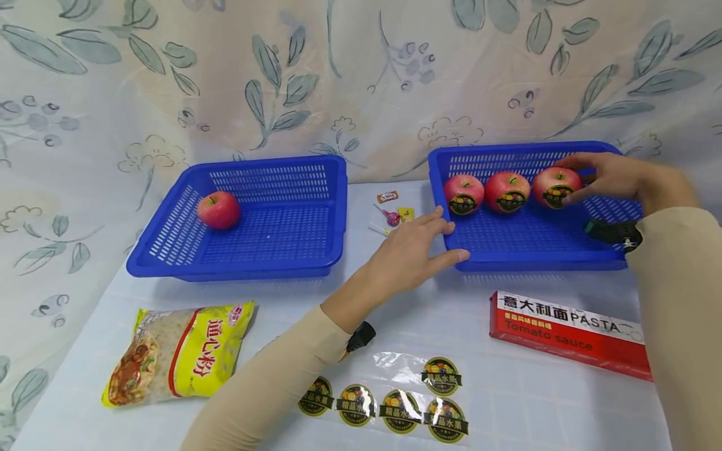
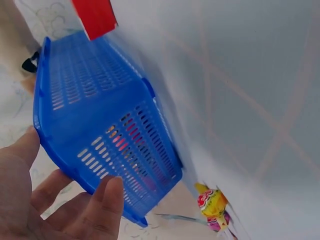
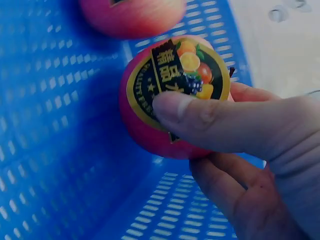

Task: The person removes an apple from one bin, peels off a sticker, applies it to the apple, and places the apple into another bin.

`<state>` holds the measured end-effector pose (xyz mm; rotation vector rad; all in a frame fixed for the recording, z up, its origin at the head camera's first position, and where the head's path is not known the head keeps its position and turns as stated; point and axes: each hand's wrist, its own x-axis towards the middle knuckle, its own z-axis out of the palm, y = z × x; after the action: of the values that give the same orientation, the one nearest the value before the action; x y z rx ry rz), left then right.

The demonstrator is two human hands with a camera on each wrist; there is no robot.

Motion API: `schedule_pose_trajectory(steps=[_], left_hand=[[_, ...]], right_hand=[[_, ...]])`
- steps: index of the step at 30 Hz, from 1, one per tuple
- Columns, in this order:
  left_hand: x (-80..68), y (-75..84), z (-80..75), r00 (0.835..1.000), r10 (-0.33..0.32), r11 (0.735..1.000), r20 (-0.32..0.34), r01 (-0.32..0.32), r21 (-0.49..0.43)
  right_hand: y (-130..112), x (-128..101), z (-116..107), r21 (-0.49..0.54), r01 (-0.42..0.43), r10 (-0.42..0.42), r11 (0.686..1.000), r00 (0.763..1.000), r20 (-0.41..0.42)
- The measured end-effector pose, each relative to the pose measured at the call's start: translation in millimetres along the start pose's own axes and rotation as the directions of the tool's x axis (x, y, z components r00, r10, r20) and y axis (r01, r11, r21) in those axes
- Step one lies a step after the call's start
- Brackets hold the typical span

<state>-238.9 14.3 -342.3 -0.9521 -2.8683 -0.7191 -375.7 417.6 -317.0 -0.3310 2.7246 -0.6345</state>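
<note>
On the table [image 1: 496, 388], R side, the right hand [image 1: 615, 178] reaches from the right into the right basket [image 1: 530, 241], forearm in a beige sleeve cut off by the frame edge. Fingers curl round the rightmost apple [image 1: 557, 186]; thumb [image 3: 200, 117] lies flat across its round sticker [image 3: 177, 80], pressing on the label's lower part, other fingers wrap behind & under the fruit. That apple sits at the R end of a row of three, touching or nearly touching the middle apple [image 1: 507, 191], w/ the left apple [image 1: 464, 194] just beside it; all 3 carry stickers facing the camera.

Left hand [image 1: 408, 254] stretches fwd from the lower centre, arm angled up to the R. Fingers are straight & spread, tips against the near-left corner of the right basket, thumb [image 2: 107, 200] on its outer wall, nothing held.

Left basket [image 1: 237, 250] stands well apart w/ one plain apple [image 1: 219, 210] in its far-left part. Between the baskets lie small sweets [image 1: 391, 216]. Near edge: sticker sheet [image 1: 395, 401], noodle bag [image 1: 177, 354], red pasta box [image 1: 570, 335].

Hard to make out: the right hand's fingertips behind the apple are hidden; the sticker text is too small in the head view; the wrist strap [image 1: 615, 233] covers part of the basket floor; left wrist view shows apples only as red blur through the mesh.
</note>
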Motion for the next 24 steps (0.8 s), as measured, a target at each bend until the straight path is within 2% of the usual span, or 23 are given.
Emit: schedule_pose_trajectory(steps=[9,13,15,20,24], left_hand=[[1.0,-0.1,-0.8,1.0,-0.009,1.0,0.014,0.009,-0.005],[1.7,-2.9,-10.1,0.998,-0.013,1.0,0.054,0.012,0.011],[0.0,-5.0,-18.4,0.995,0.001,1.0,0.099,-0.002,0.008],[-14.0,-13.8,-48.6,0.977,0.063,0.994,0.201,-0.044,-0.095],[-30.3,-30.1,-77.9,0.982,0.066,0.988,0.179,-0.04,-0.148]], right_hand=[[8.4,3.6,3.8,-0.044,-0.013,0.015,0.999,0.999,0.05],[0.6,5.8,-3.1,-0.079,-0.021,0.027,0.997,0.997,0.076],[-5.2,3.8,-7.3,-0.107,-0.022,0.031,0.994,0.996,0.083],[-34.7,-7.4,-16.3,-0.171,-0.014,0.025,0.985,0.998,0.066],[-74.2,-14.5,-15.7,-0.245,0.067,-0.061,0.967,0.998,0.032]])
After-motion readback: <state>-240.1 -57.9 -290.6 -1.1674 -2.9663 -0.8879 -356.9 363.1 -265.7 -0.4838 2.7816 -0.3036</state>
